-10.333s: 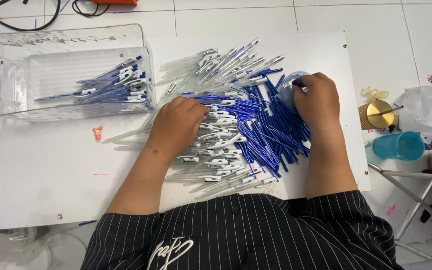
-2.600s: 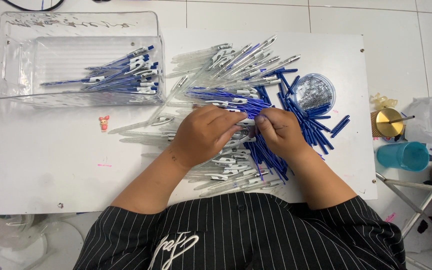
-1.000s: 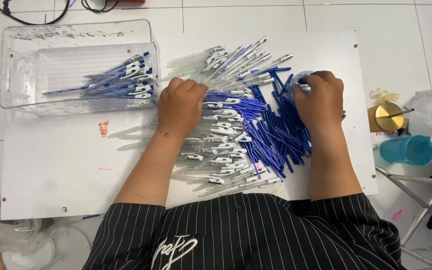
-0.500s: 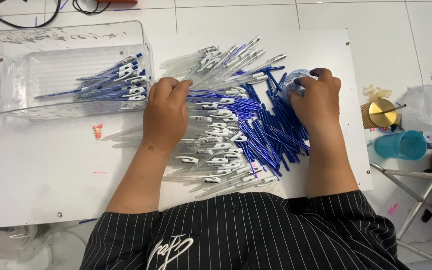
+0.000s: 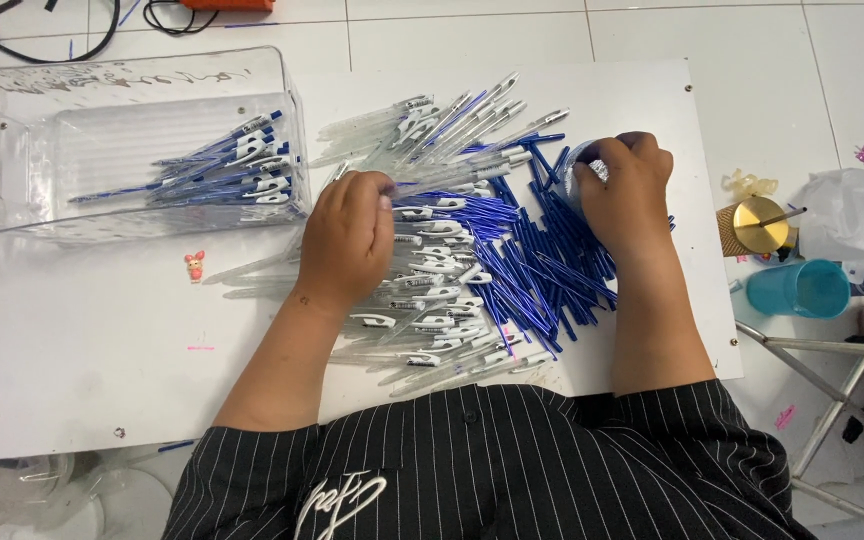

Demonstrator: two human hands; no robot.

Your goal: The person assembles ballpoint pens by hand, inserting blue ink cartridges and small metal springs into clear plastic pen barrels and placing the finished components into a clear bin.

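Head view: your hands work a heap of pens on the white tabletop (image 5: 102, 330).
Your left hand (image 5: 347, 240) lies curled, knuckles up, on the clear pen barrels (image 5: 422, 330); whether it grips one, you cannot tell. Your right hand (image 5: 624, 190) cups a small round container (image 5: 582, 160) at 1 o'clock, above the blue refills (image 5: 542, 270). A clear bin (image 5: 42, 130) of assembled pens sits at 10 o'clock.

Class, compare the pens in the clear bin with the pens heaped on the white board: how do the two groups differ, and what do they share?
The pens in the clear bin are few and lie roughly parallel; the pens heaped on the white board are many and cross at mixed angles. The bin group is walled in by the clear bin; the heap spreads loose under the left hand and right hand. Both groups show blue and white parts.
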